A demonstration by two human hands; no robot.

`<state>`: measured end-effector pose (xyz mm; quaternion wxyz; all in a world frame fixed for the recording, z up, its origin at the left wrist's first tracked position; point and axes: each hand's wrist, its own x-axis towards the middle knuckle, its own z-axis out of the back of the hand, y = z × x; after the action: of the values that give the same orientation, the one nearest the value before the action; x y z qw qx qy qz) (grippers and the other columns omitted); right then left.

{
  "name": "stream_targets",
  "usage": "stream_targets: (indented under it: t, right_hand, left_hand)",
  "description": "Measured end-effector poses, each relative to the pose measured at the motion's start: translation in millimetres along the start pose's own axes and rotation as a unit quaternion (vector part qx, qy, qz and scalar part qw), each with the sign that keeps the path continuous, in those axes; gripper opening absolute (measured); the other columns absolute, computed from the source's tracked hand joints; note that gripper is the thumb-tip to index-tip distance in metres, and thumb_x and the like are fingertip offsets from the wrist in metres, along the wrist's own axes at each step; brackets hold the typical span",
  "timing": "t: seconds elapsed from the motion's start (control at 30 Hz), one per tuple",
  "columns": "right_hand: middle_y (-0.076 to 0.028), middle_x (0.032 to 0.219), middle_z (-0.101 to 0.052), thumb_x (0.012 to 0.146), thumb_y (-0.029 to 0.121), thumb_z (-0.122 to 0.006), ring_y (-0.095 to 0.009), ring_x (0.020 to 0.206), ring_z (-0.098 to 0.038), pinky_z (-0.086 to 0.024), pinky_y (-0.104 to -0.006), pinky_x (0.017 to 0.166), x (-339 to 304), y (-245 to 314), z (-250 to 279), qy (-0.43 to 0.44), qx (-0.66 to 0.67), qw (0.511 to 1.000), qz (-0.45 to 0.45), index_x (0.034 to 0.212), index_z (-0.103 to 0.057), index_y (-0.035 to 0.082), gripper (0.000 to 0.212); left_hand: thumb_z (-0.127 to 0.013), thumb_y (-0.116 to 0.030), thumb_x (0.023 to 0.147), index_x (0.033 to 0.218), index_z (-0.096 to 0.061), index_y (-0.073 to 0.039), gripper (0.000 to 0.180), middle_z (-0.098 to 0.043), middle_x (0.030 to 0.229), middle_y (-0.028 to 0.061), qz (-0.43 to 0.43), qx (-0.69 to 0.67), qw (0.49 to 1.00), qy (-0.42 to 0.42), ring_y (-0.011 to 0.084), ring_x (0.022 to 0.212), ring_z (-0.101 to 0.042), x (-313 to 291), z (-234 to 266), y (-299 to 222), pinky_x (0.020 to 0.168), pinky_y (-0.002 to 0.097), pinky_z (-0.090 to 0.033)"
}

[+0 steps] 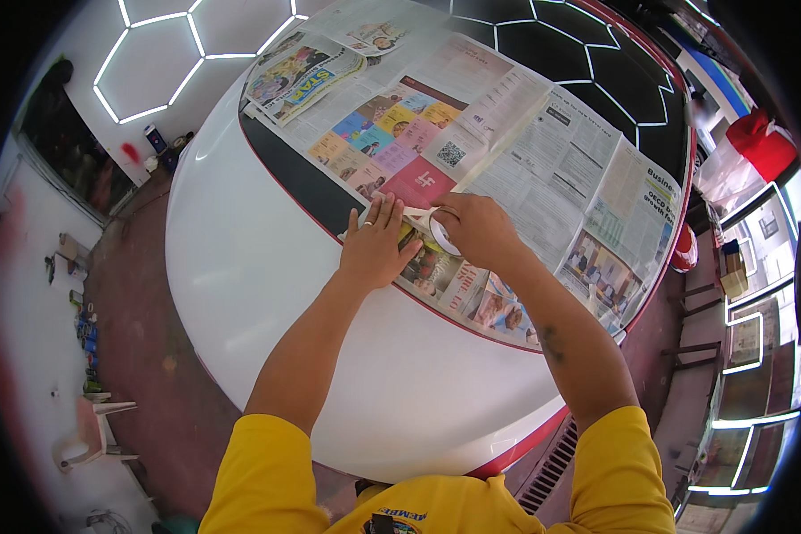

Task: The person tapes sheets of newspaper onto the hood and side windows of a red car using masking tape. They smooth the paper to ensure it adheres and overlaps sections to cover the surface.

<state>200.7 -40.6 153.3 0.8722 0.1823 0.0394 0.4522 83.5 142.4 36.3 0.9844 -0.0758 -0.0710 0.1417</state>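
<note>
A white roll of masking tape (443,238) is gripped by my right hand (482,230), its fingers curled round the rim. A short strip of tape (415,214) runs from the roll toward my left hand (374,245). That hand lies flat with fingers stretched out, pressing where the newspaper sheets (525,169) meet the dark panel (316,191). What lies right under its fingers is hidden. The sheets cover much of the dark panel on a glossy white car body (240,249). A thin red line edges the panel.
A white plastic chair (89,433) stands at the lower left, with bottles and cans (89,334) along the wall above it. On the right are dark wooden racks (699,356) and a red cloth (761,147). A floor grate (550,467) runs beside my right sleeve.
</note>
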Motion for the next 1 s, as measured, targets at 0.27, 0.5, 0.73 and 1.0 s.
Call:
stream_targets:
  t: [0.27, 0.5, 0.73, 1.0]
  right_hand:
    - [-0.010, 0.110, -0.083, 0.111, 0.023, -0.063, -0.031, 0.104, -0.082, -0.064, -0.0461, 0.085, -52, 20, 28, 0.170, -0.203, 0.964, -0.026, 0.154, -0.072, 0.026, 0.043]
    - [-0.009, 0.106, -0.084, 0.100, 0.015, -0.072, -0.030, 0.099, -0.084, -0.066, -0.0441, 0.081, -46, 11, 23, 0.173, -0.242, 0.955, -0.007, 0.146, -0.075, 0.023, 0.047]
    - [-0.013, 0.108, -0.085, 0.104, 0.016, -0.069, -0.033, 0.101, -0.083, -0.066, -0.0455, 0.086, -44, -14, 16, 0.120, -0.131, 0.983, -0.049, 0.133, -0.084, 0.018, 0.032]
    - [-0.015, 0.109, -0.083, 0.112, 0.029, -0.064, -0.039, 0.105, -0.079, -0.063, -0.0494, 0.090, -74, -39, 37, 0.018, -0.019, 1.000, 0.009, 0.135, -0.084, 0.021, 0.031]
  left_hand:
    - [-0.050, -0.072, 0.111, 0.182, -0.023, -0.008, 0.099, -0.026, 0.189, 0.0152, 0.031, -0.032, 0.999, 0.007, 0.0317, 0.176, -0.020, 2, 6, -1, 0.140, 0.0642, -0.016]
    - [-0.051, -0.084, 0.105, 0.184, -0.024, -0.027, 0.101, -0.016, 0.190, 0.0250, -0.027, -0.003, 0.998, 0.049, 0.0441, 0.176, -0.013, -1, 19, -2, 0.139, 0.0667, -0.013]
    - [-0.049, -0.090, 0.102, 0.185, -0.021, -0.024, 0.110, -0.011, 0.188, 0.0310, -0.039, 0.095, 0.986, 0.134, 0.0450, 0.177, -0.009, -7, 60, -24, 0.139, 0.0651, -0.013]
    - [-0.050, -0.084, 0.105, 0.182, -0.016, -0.001, 0.119, -0.015, 0.190, 0.0232, -0.049, 0.034, 0.993, 0.099, 0.0388, 0.177, -0.013, -2, 19, -35, 0.141, 0.0596, -0.015]
